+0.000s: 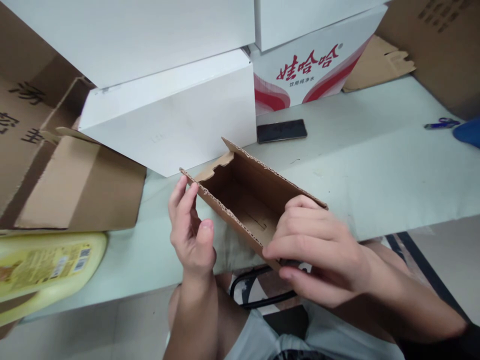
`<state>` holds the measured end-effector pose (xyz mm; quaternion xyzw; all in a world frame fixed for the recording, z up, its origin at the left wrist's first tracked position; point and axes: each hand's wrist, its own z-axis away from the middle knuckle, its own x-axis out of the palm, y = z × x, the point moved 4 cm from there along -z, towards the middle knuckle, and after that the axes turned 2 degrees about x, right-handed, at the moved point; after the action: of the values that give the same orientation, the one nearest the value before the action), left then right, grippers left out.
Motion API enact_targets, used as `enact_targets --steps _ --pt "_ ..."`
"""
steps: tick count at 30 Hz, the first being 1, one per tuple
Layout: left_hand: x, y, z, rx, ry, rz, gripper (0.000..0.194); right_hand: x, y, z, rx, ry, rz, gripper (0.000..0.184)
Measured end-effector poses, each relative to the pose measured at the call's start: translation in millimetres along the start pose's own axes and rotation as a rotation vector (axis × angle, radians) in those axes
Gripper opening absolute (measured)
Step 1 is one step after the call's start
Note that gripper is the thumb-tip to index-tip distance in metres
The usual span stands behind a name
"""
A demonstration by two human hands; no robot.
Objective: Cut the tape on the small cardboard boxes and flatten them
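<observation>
A small brown cardboard box (pixel 258 192) stands tilted at the table's near edge, its top open and its inside showing bare cardboard. My right hand (pixel 318 245) grips the near end, with the fingers over the wall and the thumb below, outside. Along the left wall, my left hand (pixel 191 225) has its fingers stretched up and its thumb apart. Its fingertips touch or nearly touch the box's far left corner. At the far end of the box a notched flap (pixel 215 167) folds inward. My right hand hides the near end's flaps.
A dark phone (pixel 282 131) lies behind the box, by a white carton (pixel 172 120) and a red-and-white carton (pixel 315 70). Larger brown cartons (pixel 78 185) stand left, above a yellow bottle (pixel 52 270). Blue-handled scissors (pixel 442 123) lie far right on the pale table (pixel 375 165).
</observation>
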<state>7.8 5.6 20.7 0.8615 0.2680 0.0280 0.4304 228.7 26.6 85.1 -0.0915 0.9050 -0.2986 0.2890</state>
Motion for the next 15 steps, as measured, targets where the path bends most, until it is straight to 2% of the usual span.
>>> enact_targets --steps 6,12,15 --pt "-0.6 -1.8 -0.1 -0.004 -0.049 -0.052 0.055 1.1 -0.8 1.3 0.011 -0.017 -0.037 0.014" --pt "1.0 2.5 -2.0 -0.046 -0.082 -0.080 0.047 -3.9 -4.1 1.4 0.030 0.010 -0.133 0.017" --pt "0.8 2.1 -2.3 -0.061 -0.093 -0.107 0.042 -11.3 -11.6 1.9 0.097 0.026 -0.220 0.018"
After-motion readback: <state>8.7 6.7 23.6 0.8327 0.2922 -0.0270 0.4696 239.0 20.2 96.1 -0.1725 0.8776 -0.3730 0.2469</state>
